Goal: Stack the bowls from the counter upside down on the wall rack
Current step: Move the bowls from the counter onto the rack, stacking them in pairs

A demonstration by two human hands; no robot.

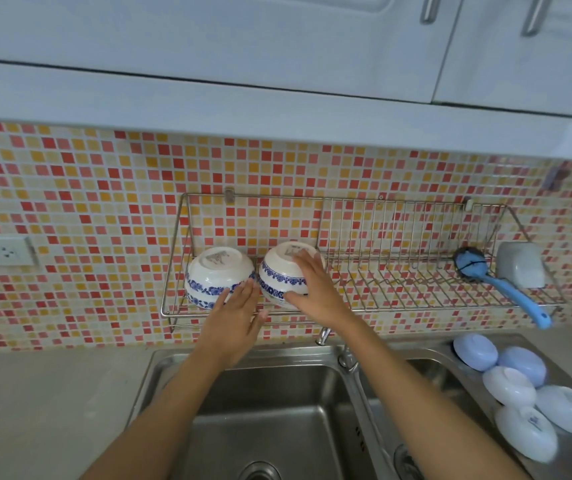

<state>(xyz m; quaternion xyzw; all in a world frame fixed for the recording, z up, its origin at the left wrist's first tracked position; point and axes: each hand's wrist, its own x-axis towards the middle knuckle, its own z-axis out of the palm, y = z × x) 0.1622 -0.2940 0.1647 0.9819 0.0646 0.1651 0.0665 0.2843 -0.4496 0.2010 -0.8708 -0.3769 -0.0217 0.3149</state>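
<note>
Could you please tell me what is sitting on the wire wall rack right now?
On the steel wire wall rack: two upturned blue-patterned white bowls, the right hand on one; a blue-handled dish brush and a white cup. Under the bowls is hidden.

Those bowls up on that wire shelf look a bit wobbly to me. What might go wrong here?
The right hand grips a tilted blue-patterned bowl near the wall rack front rail; released carelessly, it might roll off into the sink.
It sits close to the left bowl stack, so a nudge could chip both.
The open left hand supports nothing.
</note>
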